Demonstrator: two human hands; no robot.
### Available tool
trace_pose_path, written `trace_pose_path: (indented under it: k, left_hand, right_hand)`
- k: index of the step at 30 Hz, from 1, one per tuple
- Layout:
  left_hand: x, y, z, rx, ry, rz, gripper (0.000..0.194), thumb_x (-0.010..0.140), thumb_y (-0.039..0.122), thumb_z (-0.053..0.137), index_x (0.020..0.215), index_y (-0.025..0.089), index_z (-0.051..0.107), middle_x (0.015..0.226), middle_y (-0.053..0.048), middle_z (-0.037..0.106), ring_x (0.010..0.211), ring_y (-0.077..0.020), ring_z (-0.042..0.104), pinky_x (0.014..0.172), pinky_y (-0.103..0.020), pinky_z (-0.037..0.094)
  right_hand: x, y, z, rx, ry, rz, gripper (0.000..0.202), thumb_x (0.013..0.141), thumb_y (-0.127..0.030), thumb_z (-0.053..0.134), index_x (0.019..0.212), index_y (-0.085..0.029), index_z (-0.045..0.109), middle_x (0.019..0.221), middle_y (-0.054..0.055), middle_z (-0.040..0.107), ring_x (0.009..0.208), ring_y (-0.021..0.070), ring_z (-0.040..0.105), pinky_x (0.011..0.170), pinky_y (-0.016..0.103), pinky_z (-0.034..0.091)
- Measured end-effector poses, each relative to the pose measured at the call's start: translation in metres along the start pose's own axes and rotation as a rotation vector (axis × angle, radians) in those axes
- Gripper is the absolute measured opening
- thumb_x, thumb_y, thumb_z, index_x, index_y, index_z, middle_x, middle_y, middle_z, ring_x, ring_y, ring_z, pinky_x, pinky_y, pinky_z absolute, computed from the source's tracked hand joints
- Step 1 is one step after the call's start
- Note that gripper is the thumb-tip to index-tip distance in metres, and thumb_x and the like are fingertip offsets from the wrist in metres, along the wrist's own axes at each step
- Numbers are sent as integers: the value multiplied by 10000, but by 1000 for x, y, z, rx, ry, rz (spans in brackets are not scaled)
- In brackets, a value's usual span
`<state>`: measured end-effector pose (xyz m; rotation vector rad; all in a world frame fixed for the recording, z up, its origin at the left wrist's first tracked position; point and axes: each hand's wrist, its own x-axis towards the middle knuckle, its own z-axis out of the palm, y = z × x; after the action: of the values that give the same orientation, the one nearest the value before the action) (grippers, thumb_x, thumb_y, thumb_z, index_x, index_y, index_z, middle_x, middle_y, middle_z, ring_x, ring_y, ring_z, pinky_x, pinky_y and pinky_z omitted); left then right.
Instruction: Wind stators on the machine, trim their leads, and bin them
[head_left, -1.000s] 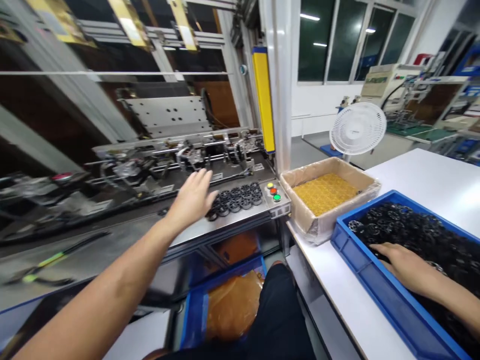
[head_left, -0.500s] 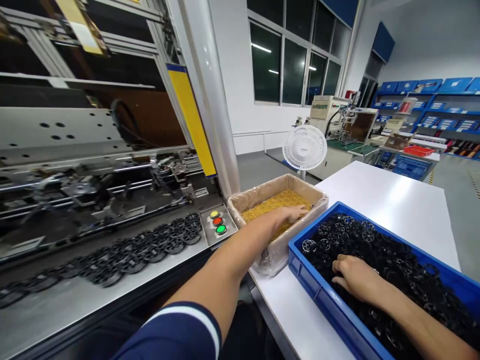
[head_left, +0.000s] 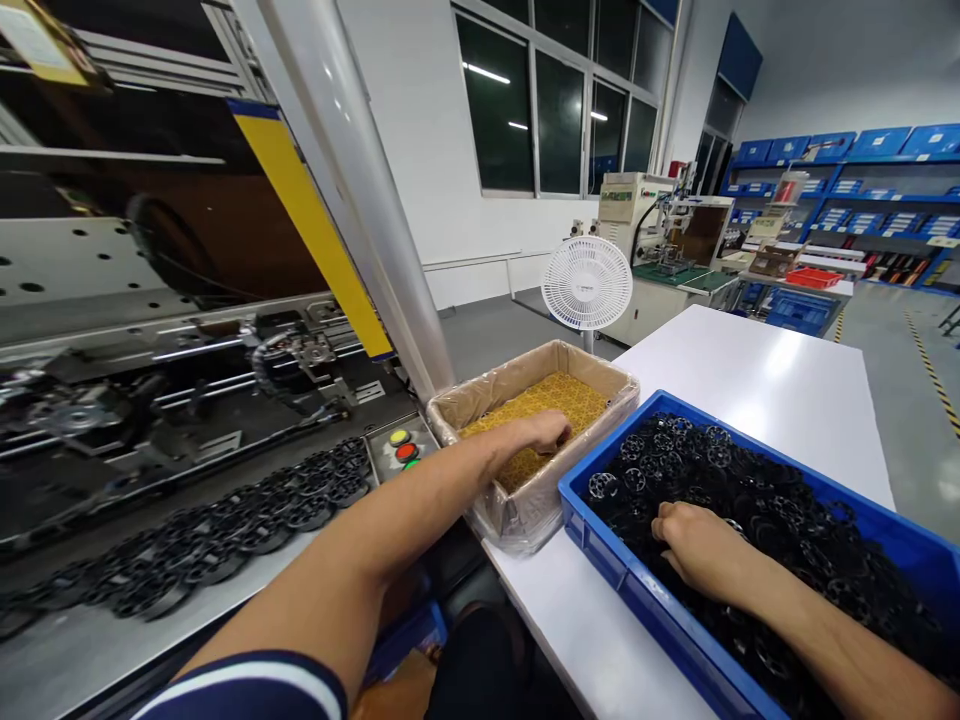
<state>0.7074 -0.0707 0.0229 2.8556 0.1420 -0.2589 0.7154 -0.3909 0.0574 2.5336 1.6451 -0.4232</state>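
My left hand (head_left: pixel 550 430) reaches into a carton lined with clear plastic (head_left: pixel 525 530). Its fingers curl downward over a yellow, ring-patterned layer (head_left: pixel 571 392); whatever is at the fingertips is hidden. To the right, my right hand (head_left: pixel 694 540) rests with bent fingers among black spoked plastic wheels (head_left: pixel 720 455) heaped in a blue bin (head_left: pixel 637 590). Its fingertips sink into the pile, so I cannot see what they grip.
Left is a machine with rails and a yellow guard strip (head_left: pixel 307 220). Several rows of black wheels (head_left: pixel 247 530) lie on its front ledge beside a button panel (head_left: pixel 405 452). A white table (head_left: pixel 742 370) carries the bin; a white fan (head_left: pixel 587 284) stands behind the carton.
My left hand has drawn back leftward from the carton's right side, its fingers now curled down. My right hand stays in the wheel pile, its fingers slightly more closed. The view has shifted right.
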Motion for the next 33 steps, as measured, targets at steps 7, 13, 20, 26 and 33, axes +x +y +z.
trace_pose_path:
  k: [7,13,20,26,33]
  left_hand:
    - [-33,2,-15,-67,70,-220,375,951,361,661,1275,178,612,1279,-101,642,1103,-253,663,908,-449,586]
    - [-99,32,-47,-302,371,-112,318,951,310,659,1234,166,637,1271,-107,659,1087,-238,670,945,-452,576]
    - [-232,103,-3,-849,597,127,458,876,300,724,1300,153,634,1227,-137,722,1015,-215,712,920,-334,594]
    - [-264,144,27,-1380,665,293,321,760,213,850,1073,204,777,1207,-118,715,928,-175,710,790,-254,605]
    - [-258,165,42,-1611,526,221,501,541,139,976,998,188,780,906,-42,778,774,-137,724,741,-212,606]
  right_hand:
    - [3,-3,-1,25,211,-1,167,924,-127,541,953,-105,704,1075,192,689,1025,294,677,931,381,525]
    - [9,2,6,169,391,-46,130,892,-85,572,871,-139,688,848,95,738,817,219,714,781,316,553]
    - [-28,-52,-13,499,963,-414,150,960,-193,602,1047,-176,723,897,68,687,799,170,665,708,298,576]
    - [-59,-92,-18,504,1091,-630,241,927,-72,581,1131,-178,653,887,76,700,774,172,686,684,297,597]
    - [-66,-97,-17,469,1096,-717,308,907,-55,583,1181,-183,641,909,70,618,799,167,630,675,282,578]
